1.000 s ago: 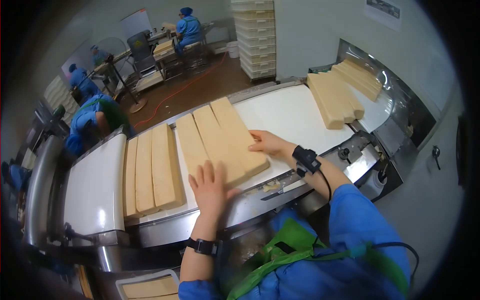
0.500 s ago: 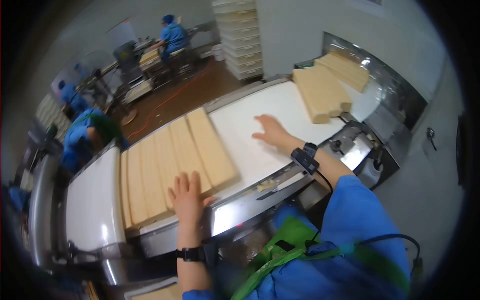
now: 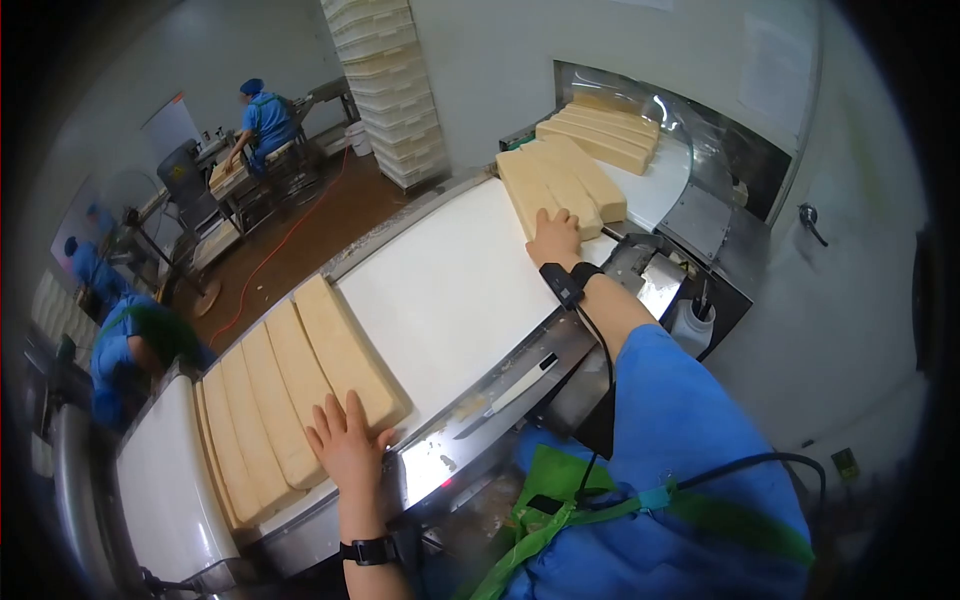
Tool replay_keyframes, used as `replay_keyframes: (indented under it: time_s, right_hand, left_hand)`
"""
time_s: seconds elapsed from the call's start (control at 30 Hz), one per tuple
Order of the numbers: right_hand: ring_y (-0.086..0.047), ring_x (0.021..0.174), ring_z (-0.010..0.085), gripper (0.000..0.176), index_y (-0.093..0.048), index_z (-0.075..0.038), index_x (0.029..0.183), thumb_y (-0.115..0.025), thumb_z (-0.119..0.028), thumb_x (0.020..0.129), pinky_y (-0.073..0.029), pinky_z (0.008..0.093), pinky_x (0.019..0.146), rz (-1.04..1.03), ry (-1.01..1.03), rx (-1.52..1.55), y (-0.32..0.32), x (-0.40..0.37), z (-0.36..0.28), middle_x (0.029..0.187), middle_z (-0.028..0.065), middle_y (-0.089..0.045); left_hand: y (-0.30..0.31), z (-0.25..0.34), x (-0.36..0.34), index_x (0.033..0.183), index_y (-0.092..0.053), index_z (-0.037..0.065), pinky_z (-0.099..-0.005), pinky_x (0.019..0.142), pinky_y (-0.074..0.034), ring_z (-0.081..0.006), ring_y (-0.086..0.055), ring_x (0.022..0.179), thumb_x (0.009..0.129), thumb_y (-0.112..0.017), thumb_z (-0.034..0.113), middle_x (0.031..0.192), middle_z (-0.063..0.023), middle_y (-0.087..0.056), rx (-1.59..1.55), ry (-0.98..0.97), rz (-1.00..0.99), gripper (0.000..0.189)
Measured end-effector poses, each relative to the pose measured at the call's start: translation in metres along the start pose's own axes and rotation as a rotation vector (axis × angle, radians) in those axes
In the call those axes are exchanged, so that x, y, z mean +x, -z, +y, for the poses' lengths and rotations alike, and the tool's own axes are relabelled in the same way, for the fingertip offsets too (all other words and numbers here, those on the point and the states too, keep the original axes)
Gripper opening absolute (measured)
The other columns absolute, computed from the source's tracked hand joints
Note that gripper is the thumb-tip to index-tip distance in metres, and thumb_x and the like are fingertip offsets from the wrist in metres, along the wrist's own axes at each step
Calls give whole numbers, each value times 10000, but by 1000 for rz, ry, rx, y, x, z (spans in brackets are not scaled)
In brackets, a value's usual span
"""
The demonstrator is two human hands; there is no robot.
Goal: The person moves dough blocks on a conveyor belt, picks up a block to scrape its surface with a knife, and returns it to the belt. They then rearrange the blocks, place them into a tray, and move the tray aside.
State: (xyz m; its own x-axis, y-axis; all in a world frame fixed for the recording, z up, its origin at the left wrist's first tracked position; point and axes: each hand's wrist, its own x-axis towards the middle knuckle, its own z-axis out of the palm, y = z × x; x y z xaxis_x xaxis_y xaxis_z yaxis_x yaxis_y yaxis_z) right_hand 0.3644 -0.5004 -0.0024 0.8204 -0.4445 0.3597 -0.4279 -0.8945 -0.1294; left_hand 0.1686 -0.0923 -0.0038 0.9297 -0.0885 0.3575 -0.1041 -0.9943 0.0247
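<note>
The fingers of my left hand (image 3: pixel 345 445) are spread, laid over the near ends of a row of pale slabs (image 3: pixel 255 400) on the left of the white worktop (image 3: pixel 440 290); they aren't closed round anything. If I pressed on one end alone, that slab could skew and open up the seam beside it, and a fingertip could dent it if the stuff is as soft as I take it to be.

Just right of that hand, on the metal ledge (image 3: pixel 430 470), lies a knife (image 3: pixel 510 395). A slab dragged too near the front, or the black cable (image 3: pixel 603 360) from my right wrist, could knock it off or catch it.

Across the bare stretch, the fingers of my right hand (image 3: pixel 555 240) bend over the near end of a second group of slabs (image 3: pixel 560 185); whether they truly grip, I can't tell. A pull on one corner could split that group or twist a slab, since my hold covers only the end.

Beyond, more slabs (image 3: pixel 600 130) sit close behind; a backward nudge could jam the two groups together.
</note>
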Motion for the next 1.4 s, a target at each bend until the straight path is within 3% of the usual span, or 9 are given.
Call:
replay_keyframes:
  time_s: [0.17,0.27,0.37,0.47,0.7,0.93,1.27,1.3,1.4]
  right_hand:
    - [-516,1030,387,538,-486,-40,1174,-662,-266,719,-459,437,854,-123,135,177,45,-39,15,1115,242,-495]
    - [-565,1036,323,546,-464,-40,1242,-641,-267,778,-462,417,865,-232,267,797,32,-51,39,1101,221,-566]
    - [-602,996,225,444,-459,-49,1260,-550,-278,891,-514,388,809,-919,-84,1860,71,-84,17,1102,119,-593]
    - [-599,983,223,417,-486,-35,1234,-484,-325,934,-519,378,777,-1323,56,1888,39,-100,-13,1110,97,-594]
    - [-558,1023,336,561,-490,11,1211,-658,-322,791,-448,445,859,155,564,565,8,-3,1,1097,246,-570]
    - [-496,1105,430,762,-443,-34,1271,-708,-441,684,-414,459,945,-224,-84,15,24,69,34,1123,302,-531]
    - [-468,1180,387,878,-346,-32,1325,-746,-394,633,-452,436,918,-414,-23,68,11,84,-5,1254,250,-492]
    - [-485,1167,348,816,-338,-11,1316,-724,-353,683,-468,426,889,-468,37,119,25,80,-3,1203,230,-533]
    - [-596,983,264,534,-479,-22,1202,-663,-259,760,-495,375,818,-599,-22,1518,31,44,9,1048,151,-616]
  left_hand:
    - [-2,0,2,1339,-430,147,-558,1047,-234,-398,-322,1294,640,-756,427,1396,-179,-375,9,2,14,821]
    - [-3,4,2,1352,-417,151,-560,1046,-234,-388,-322,1298,639,-752,440,1398,-177,-374,-26,-5,19,839]
    - [-1,11,6,1379,-374,152,-559,1043,-235,-372,-322,1300,640,-743,454,1403,-173,-366,-85,-29,20,879]
    - [4,20,7,1407,-322,150,-553,1041,-232,-363,-320,1299,642,-738,453,1408,-167,-357,-143,-48,14,922]
    - [9,29,3,1386,-362,148,-553,1033,-234,-357,-336,1289,619,-739,468,1401,-157,-369,-144,-150,24,912]
    - [5,32,10,1324,-461,174,-549,1034,-232,-358,-350,1278,622,-709,524,1377,-138,-406,-37,-165,26,822]
    - [16,26,11,1292,-496,165,-577,1027,-216,-356,-340,1287,600,-729,528,1371,-142,-412,-108,-95,-59,816]
    - [17,26,10,1291,-497,162,-582,1025,-215,-353,-338,1289,601,-731,523,1368,-145,-415,-112,-95,-61,813]
    - [17,20,12,1282,-491,120,-590,1010,-219,-372,-373,1254,636,-713,535,1346,-160,-433,-168,-106,-53,799]
